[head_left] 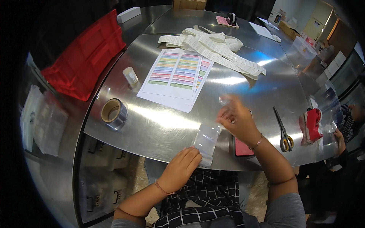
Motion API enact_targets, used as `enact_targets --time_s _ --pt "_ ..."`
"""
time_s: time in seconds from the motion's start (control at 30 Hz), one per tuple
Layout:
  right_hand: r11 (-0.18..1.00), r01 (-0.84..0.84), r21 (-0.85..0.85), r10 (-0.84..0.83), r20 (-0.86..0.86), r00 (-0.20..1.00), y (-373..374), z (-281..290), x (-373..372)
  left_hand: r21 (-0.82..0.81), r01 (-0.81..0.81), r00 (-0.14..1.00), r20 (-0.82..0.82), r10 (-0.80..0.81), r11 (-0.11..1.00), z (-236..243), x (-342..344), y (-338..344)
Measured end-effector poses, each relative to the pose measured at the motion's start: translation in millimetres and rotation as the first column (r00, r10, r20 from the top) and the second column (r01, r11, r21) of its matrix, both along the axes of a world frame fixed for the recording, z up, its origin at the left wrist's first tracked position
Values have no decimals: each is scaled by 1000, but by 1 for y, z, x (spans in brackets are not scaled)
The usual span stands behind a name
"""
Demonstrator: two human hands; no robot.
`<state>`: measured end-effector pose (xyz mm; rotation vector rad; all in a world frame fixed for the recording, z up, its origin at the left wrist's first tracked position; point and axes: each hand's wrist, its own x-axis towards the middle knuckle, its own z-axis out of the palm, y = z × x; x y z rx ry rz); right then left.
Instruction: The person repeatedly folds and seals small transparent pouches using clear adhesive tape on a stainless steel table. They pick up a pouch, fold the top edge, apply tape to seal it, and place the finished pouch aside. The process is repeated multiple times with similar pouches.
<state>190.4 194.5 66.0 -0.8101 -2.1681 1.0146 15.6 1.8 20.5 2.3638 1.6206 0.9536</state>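
Observation:
My left hand [182, 165] lies with its fingers flat on the lower part of a clear plastic sleeve [208, 138] at the table's near edge. My right hand [237, 119] is raised above and right of the sleeve, fingers curled and blurred around a small shiny thing at their tips that I cannot make out. Under it is a phone in a red case [243, 149], partly hidden. To the right lie open-bladed scissors [283, 135]. A tape roll [113, 114] and a small white cylinder [130, 76] stand to the left.
On the steel table [152, 140] are colour-striped sheets [169, 79], long paper strips [213, 45] and a red dispenser [310, 127]. A red crate [85, 57] stands left. Another person's hand [338, 136] is at the right edge. Boxes [289, 30] line the far right.

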Motion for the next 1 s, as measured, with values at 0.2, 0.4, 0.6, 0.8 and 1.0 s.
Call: enact_targets --time_s 0.2,0.4,0.6,0.8,1.0 --pt "959 -165 -231 201 145 969 -19 -15 -11 -31 19 997 76 -17 999 3 -3 1" --pt "905 -122 -408 215 191 958 -34 -14 -9 3 25 996 84 -25 1000 2 -6 4" --pt "996 12 90 -26 155 988 -33 -12 -13 52 19 994 111 -24 998 0 -6 3" --pt "975 -221 37 197 329 924 -36 -9 -18 28 23 993 112 -26 999 0 -7 3" --pt "938 -346 0 317 401 859 -30 -10 -26 56 27 994 100 -33 998 -1 -8 4"
